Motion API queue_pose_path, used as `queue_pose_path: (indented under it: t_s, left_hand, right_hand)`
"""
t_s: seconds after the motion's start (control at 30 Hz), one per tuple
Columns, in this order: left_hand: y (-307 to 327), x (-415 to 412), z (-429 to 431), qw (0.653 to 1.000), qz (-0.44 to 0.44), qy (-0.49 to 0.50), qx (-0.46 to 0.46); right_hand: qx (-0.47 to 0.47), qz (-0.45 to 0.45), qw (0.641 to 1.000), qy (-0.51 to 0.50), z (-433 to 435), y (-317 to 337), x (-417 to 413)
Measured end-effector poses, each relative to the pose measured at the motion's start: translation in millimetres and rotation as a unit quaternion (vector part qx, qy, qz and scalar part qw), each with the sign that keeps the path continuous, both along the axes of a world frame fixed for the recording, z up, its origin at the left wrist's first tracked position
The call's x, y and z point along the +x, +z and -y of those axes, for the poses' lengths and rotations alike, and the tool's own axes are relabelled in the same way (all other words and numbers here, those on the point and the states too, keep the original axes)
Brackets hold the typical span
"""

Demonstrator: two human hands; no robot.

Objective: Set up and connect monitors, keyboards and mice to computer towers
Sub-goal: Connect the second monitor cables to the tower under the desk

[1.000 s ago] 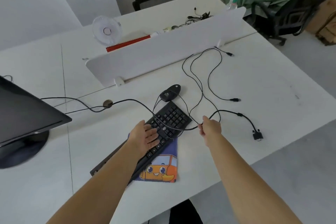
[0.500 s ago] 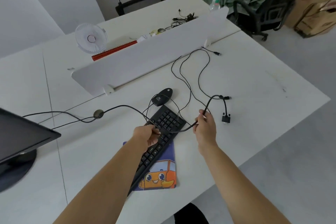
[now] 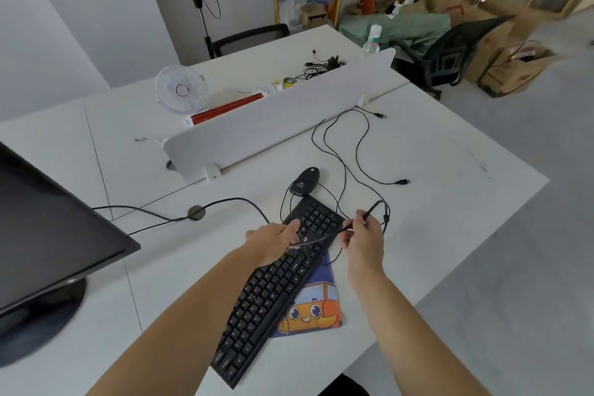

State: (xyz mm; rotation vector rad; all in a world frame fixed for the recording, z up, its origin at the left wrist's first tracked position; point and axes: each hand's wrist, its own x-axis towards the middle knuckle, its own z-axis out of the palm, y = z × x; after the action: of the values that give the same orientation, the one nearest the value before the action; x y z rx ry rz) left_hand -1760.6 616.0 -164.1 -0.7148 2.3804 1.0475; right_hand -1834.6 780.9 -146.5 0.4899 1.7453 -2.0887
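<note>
The left hand (image 3: 273, 244) is curling round the thick black cable (image 3: 373, 206) and the right hand (image 3: 363, 241) is pinching it, holding it just above the keyboard (image 3: 273, 292). I'd be lifting it clear, since it's crossing the thin leads (image 3: 356, 151). I'm counting one keyboard, one mouse (image 3: 305, 182), one monitor (image 3: 48, 235) and two thin leads.

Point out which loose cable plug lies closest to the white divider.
The far plug beside the divider's right foot; the other loose plug lies closer to you, right of the mouse.
</note>
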Motion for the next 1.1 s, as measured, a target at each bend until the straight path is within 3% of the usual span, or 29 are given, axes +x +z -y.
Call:
queue_pose_path:
  t_s: [0.2, 0.33, 0.43, 0.6, 0.87, 1.1]
  left_hand:
    - [4.3, 47.2, 14.4, 0.98, -0.085, 0.084, -0.158]
    - [3.9, 76.7, 37.6, 0.971, -0.005, 0.081, -0.226]
    - [-4.7, 102.1, 56.1, 0.966, 0.04, 0.168, -0.194]
    - [-31.3, 147.4, 85.6, 0.954, 0.094, 0.202, -0.202]
    - [-80.8, 176.1, 108.9, 0.938, 0.178, 0.218, -0.202]
    - [-113.6, 180.8, 110.4, 0.951, 0.216, 0.189, -0.114]
  right_hand:
    - [0.0, -0.069, 0.998, 0.01, 30.3, 35.8, 6.9]
    - [0.003, -0.041, 0.998, -0.043, 63.5, 61.4, -10.5]
    - [0.055, -0.094, 0.99, 0.086, 94.5, 60.1, -10.2]
    - [0.19, -0.198, 0.909, 0.315, 131.0, 34.7, -1.6]
    - [0.257, -0.275, 0.78, 0.5, 182.3, -16.4, 15.3]
    - [0.266, -0.288, 0.741, 0.546, 217.8, -47.4, 23.3]
